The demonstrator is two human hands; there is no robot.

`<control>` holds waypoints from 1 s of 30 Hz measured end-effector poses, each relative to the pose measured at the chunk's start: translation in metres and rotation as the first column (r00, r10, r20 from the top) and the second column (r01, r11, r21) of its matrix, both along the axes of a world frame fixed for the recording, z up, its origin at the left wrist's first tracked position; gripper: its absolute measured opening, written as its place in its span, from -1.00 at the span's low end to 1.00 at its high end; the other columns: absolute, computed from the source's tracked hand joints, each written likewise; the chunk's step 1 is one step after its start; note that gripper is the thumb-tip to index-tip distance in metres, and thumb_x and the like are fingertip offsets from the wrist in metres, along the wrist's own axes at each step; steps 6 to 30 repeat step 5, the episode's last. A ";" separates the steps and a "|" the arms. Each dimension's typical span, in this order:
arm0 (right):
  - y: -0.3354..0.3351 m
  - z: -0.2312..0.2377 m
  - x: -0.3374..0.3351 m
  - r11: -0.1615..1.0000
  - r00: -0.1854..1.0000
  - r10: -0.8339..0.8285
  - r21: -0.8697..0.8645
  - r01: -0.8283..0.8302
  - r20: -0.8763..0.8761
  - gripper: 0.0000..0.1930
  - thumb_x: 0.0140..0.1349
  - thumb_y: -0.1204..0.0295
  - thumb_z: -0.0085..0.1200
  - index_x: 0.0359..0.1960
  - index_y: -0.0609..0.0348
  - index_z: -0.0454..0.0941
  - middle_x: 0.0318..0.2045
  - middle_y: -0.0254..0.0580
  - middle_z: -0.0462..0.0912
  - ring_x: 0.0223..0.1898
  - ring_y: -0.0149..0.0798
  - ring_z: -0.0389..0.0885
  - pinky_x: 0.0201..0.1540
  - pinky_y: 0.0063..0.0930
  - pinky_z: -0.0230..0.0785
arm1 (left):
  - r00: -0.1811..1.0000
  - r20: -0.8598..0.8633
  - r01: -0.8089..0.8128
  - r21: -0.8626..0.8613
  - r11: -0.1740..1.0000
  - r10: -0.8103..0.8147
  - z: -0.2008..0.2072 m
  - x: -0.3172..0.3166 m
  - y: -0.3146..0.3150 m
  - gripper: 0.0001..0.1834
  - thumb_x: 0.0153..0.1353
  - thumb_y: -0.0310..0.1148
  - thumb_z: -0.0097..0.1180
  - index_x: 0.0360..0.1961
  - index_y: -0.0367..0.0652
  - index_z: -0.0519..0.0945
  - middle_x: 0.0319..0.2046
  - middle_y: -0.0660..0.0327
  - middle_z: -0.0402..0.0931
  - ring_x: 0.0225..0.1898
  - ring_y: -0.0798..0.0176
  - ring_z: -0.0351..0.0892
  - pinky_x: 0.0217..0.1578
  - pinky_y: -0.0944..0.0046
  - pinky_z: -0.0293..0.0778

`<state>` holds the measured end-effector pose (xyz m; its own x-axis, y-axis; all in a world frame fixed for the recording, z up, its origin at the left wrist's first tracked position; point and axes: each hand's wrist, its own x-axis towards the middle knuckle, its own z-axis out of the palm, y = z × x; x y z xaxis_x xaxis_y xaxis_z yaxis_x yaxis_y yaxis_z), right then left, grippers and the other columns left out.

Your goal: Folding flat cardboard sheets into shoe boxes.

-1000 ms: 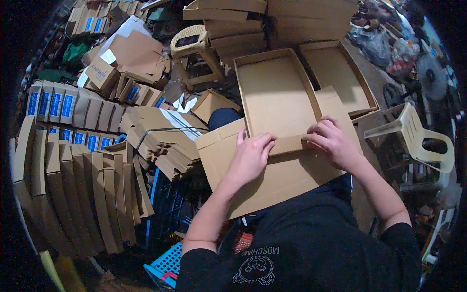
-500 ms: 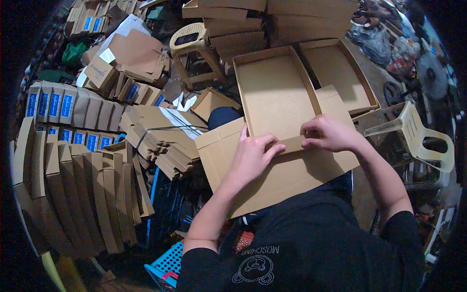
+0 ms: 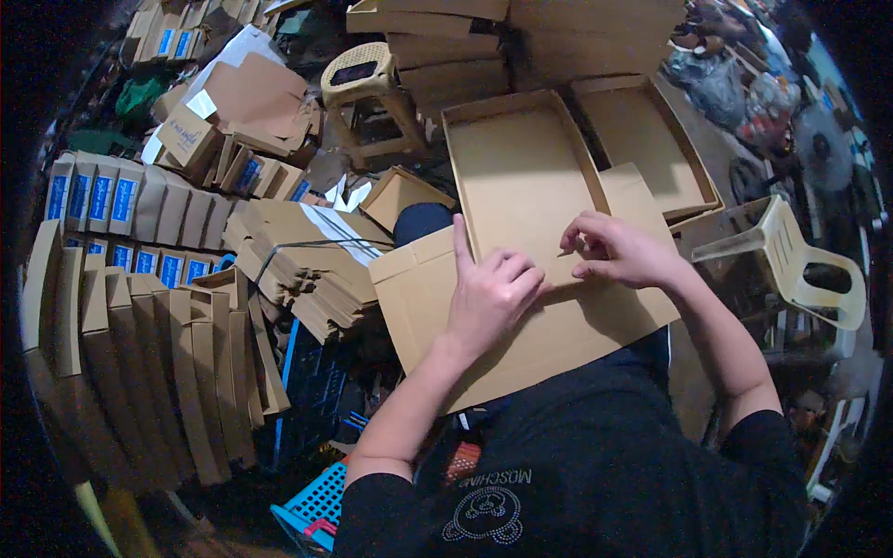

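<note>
A shallow brown cardboard box (image 3: 526, 172) lies over a flat cardboard sheet (image 3: 414, 339) across my lap, its near end toward me. My left hand (image 3: 498, 293) is at the box's near left corner. Its index finger points straight along the left wall while the other fingers curl over the near end flap. Just right of it, my right hand (image 3: 619, 251) hovers by the near right corner, fingers bent and apart from the thumb, with nothing visible between them. The left fingers partly hide the near flap.
A second shallow cardboard box (image 3: 646, 135) lies behind on the right. At left stand a strapped stack of flat cardboard (image 3: 312, 256) and rows of folded cartons (image 3: 153, 363). A cream stool (image 3: 363, 88), a plastic chair (image 3: 800, 265) and a blue basket (image 3: 316, 498) surround me.
My left fingers have curled over the near flap, and the thumb no longer sticks out to the right. My right hand has lifted slightly off the flap, and its fingers have spread.
</note>
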<state>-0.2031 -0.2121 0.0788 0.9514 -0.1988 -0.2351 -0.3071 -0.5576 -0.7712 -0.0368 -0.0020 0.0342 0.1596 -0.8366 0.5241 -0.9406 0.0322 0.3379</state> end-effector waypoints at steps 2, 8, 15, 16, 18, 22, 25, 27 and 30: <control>0.002 -0.006 -0.004 1.000 0.998 -0.026 0.014 0.025 0.062 -0.65 0.25 0.42 0.44 0.02 0.10 0.61 -0.18 -0.27 0.57 -0.21 -0.30 0.51 -0.09 -0.35 0.48 | 0.993 -0.034 0.118 0.141 0.983 -0.114 0.003 0.002 0.007 -0.75 0.31 -0.07 0.39 -0.22 0.01 0.76 -0.24 0.35 0.69 0.01 0.26 0.71 0.56 -0.66 -0.22; 0.000 -0.013 -0.002 1.000 0.999 -0.004 -0.012 0.004 0.052 -0.66 0.27 0.44 0.42 0.03 0.13 0.61 -0.05 -0.24 0.56 -0.12 -0.27 0.56 -0.06 -0.34 0.50 | 0.987 -0.020 0.159 0.186 0.970 -0.158 -0.009 0.008 0.004 -0.74 0.27 -0.06 0.43 -0.19 0.04 0.79 -0.17 0.39 0.69 0.08 0.28 0.68 0.50 -0.77 -0.19; 0.000 -0.013 -0.002 1.000 0.999 -0.004 -0.012 0.004 0.052 -0.66 0.27 0.44 0.42 0.03 0.13 0.61 -0.05 -0.24 0.56 -0.12 -0.27 0.56 -0.06 -0.34 0.50 | 0.987 -0.020 0.159 0.186 0.970 -0.158 -0.009 0.008 0.004 -0.74 0.27 -0.06 0.43 -0.19 0.04 0.79 -0.17 0.39 0.69 0.08 0.28 0.68 0.50 -0.77 -0.19; 0.000 -0.013 -0.002 1.000 0.999 -0.004 -0.012 0.004 0.052 -0.66 0.27 0.44 0.42 0.03 0.13 0.61 -0.05 -0.24 0.56 -0.12 -0.27 0.56 -0.06 -0.34 0.50 | 0.987 -0.020 0.159 0.186 0.970 -0.158 -0.009 0.008 0.004 -0.74 0.27 -0.06 0.43 -0.19 0.04 0.79 -0.17 0.39 0.69 0.08 0.28 0.68 0.50 -0.77 -0.19; 0.000 -0.013 -0.002 1.000 0.999 -0.004 -0.012 0.004 0.052 -0.66 0.27 0.44 0.42 0.03 0.13 0.61 -0.05 -0.24 0.56 -0.12 -0.27 0.56 -0.06 -0.34 0.50 | 0.987 -0.020 0.159 0.186 0.970 -0.158 -0.009 0.008 0.004 -0.74 0.27 -0.06 0.43 -0.19 0.04 0.79 -0.17 0.39 0.69 0.08 0.28 0.68 0.50 -0.77 -0.19; 0.000 -0.013 -0.002 1.000 0.999 -0.004 -0.012 0.004 0.052 -0.66 0.27 0.44 0.42 0.03 0.13 0.61 -0.05 -0.24 0.56 -0.12 -0.27 0.56 -0.06 -0.34 0.50 | 0.987 -0.020 0.159 0.186 0.970 -0.158 -0.009 0.008 0.004 -0.74 0.27 -0.06 0.43 -0.19 0.04 0.79 -0.17 0.39 0.69 0.08 0.28 0.68 0.50 -0.77 -0.19; 0.000 -0.013 -0.002 1.000 0.999 -0.004 -0.012 0.004 0.052 -0.66 0.27 0.44 0.42 0.03 0.13 0.61 -0.05 -0.24 0.56 -0.12 -0.27 0.56 -0.06 -0.34 0.50 | 0.987 -0.020 0.159 0.186 0.970 -0.158 -0.009 0.008 0.004 -0.74 0.27 -0.06 0.43 -0.19 0.04 0.79 -0.17 0.39 0.69 0.08 0.28 0.68 0.50 -0.77 -0.19; 0.000 -0.013 -0.002 1.000 0.999 -0.004 -0.012 0.004 0.052 -0.66 0.27 0.44 0.42 0.03 0.13 0.61 -0.05 -0.24 0.56 -0.12 -0.27 0.56 -0.06 -0.34 0.50 | 0.987 -0.020 0.159 0.186 0.970 -0.158 -0.009 0.008 0.004 -0.74 0.27 -0.06 0.43 -0.19 0.04 0.79 -0.17 0.39 0.69 0.08 0.28 0.68 0.50 -0.77 -0.19; 0.000 -0.013 -0.002 1.000 0.999 -0.004 -0.012 0.004 0.052 -0.66 0.27 0.44 0.42 0.03 0.13 0.61 -0.05 -0.24 0.56 -0.12 -0.27 0.56 -0.06 -0.34 0.50 | 0.987 -0.020 0.159 0.186 0.970 -0.158 -0.009 0.008 0.004 -0.74 0.27 -0.06 0.43 -0.19 0.04 0.79 -0.17 0.39 0.69 0.08 0.28 0.68 0.50 -0.77 -0.19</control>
